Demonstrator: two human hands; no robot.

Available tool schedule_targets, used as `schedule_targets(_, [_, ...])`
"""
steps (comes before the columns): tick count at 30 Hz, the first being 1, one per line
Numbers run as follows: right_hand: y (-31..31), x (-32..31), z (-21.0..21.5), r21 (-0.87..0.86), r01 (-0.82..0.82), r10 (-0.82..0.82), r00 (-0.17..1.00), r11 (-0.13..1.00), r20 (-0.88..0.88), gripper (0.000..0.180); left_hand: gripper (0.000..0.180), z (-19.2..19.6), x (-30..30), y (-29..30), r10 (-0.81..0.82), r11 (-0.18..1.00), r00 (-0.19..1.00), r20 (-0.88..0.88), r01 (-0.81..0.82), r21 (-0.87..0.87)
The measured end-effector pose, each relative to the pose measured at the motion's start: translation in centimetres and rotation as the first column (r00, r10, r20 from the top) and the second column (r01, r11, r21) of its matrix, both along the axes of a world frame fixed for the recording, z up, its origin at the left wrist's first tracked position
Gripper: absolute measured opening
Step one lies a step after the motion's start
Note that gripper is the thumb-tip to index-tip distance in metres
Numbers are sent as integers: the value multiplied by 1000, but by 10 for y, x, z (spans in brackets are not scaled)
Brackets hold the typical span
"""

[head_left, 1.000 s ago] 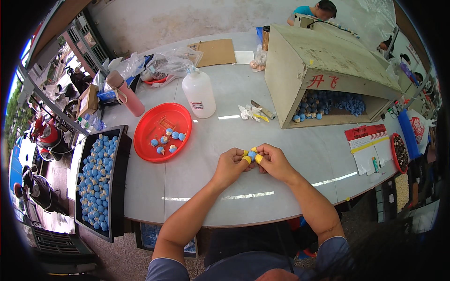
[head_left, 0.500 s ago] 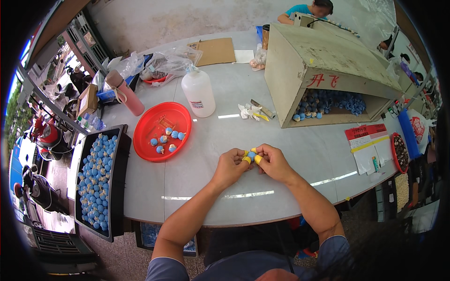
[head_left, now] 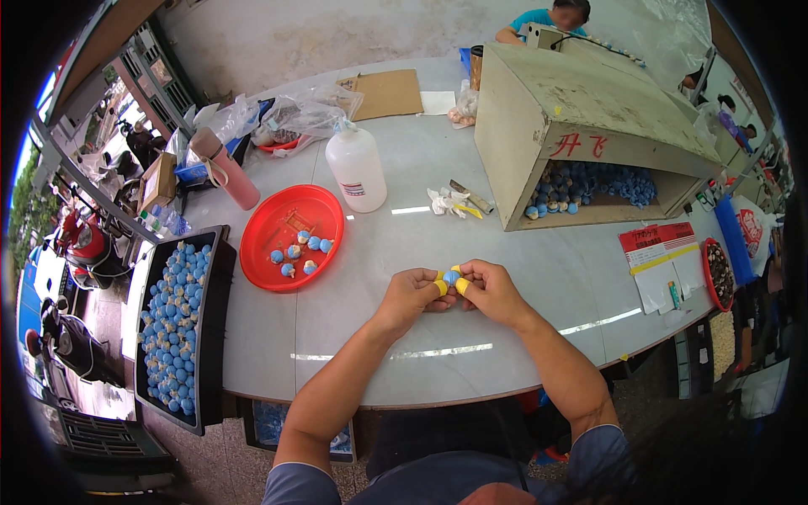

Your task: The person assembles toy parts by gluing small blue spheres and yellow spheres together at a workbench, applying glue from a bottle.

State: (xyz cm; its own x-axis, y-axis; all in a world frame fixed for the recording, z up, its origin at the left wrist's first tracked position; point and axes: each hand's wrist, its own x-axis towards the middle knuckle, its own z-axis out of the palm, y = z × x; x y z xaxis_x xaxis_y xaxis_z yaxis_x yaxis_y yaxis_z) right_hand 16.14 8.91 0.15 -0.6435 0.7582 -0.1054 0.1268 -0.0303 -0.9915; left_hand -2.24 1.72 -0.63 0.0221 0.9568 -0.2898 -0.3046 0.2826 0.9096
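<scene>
Between the fingertips of both hands I hold a small blue ball (head_left: 452, 278) above the table. My left hand (head_left: 412, 295) pinches it from the left, and my right hand (head_left: 490, 293) from the right. Yellow tape or finger cots cover the thumbs and some fingertips. The underside of the ball is hidden by my fingers. To the left, a round red basin (head_left: 330, 202) holds several blue balls with pale patches. A long black crate (head_left: 217, 316) beyond it is filled with many similar balls.
A white plastic bottle (head_left: 355, 168) and a pink flask (head_left: 225, 168) stand behind the basin. At the right back sits a large beige metal box (head_left: 513, 126) with blue pieces inside. Red-and-white papers (head_left: 661, 252) lie at the right. A person (head_left: 539, 23) sits behind the box.
Both hands stay in almost the same place on the blue ball. The left fingers and thumb have shifted slightly to the left.
</scene>
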Motion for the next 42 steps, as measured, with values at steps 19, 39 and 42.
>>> schedule_targets(19, [-5, -2, -10, 188, 31, -29, 999, 982, -13, 16, 29, -1, 9, -1, 79, 996, 994, -82, -75, 46])
schedule_targets(39, [-2, -2, -19, 327, 37, -38, 999, 944, -4, 22, 28, -1, 14, -1, 110, 993, 984, -142, -103, 54])
schedule_targets(42, [-2, -1, -18, 332, 12, -21, 999, 943, 24, 22, 29, -2, 13, -2, 108, 993, 977, -183, -97, 70])
